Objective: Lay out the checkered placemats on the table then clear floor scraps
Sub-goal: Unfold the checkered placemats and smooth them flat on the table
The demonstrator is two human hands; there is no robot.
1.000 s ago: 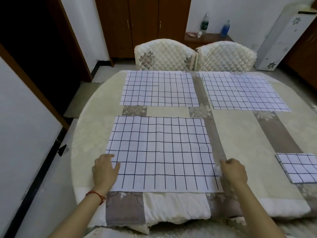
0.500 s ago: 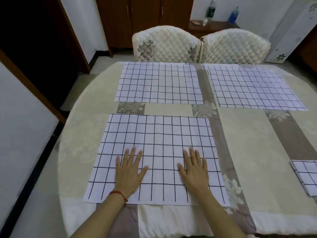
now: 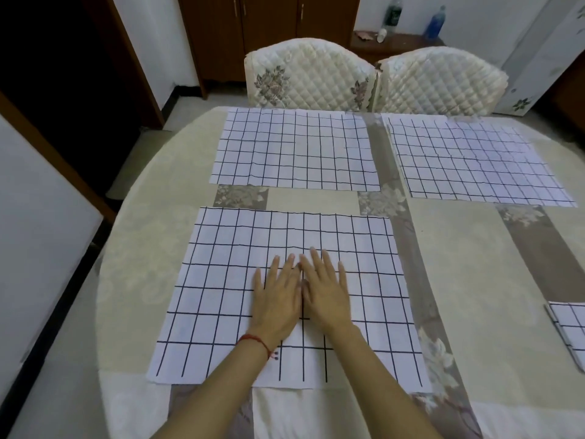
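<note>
Lying flat near the table's front edge, the nearest white cloth placemat with a black grid (image 3: 285,242) has its near hem just short of the rim and bare tablecloth to its left and right. Both hands press on its middle, palms down, fingers stretched out and gripping nothing: the left hand (image 3: 276,299), with a red string bracelet (image 3: 254,341) at the wrist, and the right hand (image 3: 326,291) touch side by side along their inner edges. The cloth looks thin, with faint creases and slightly frayed edges. Beyond it, apart by a strip of tablecloth, lie two more spread checkered mats, the far left mat (image 3: 294,150) and the far right mat (image 3: 474,160), a narrow gap between them. A folded checkered mat (image 3: 568,331) sits at the right border of the view, well apart from the hands. The round table (image 3: 133,280) wears a cream and taupe floral cloth. Behind it stand two quilted cream chair backs (image 3: 308,74) close together, then a brown wooden cabinet (image 3: 269,30).
</note>
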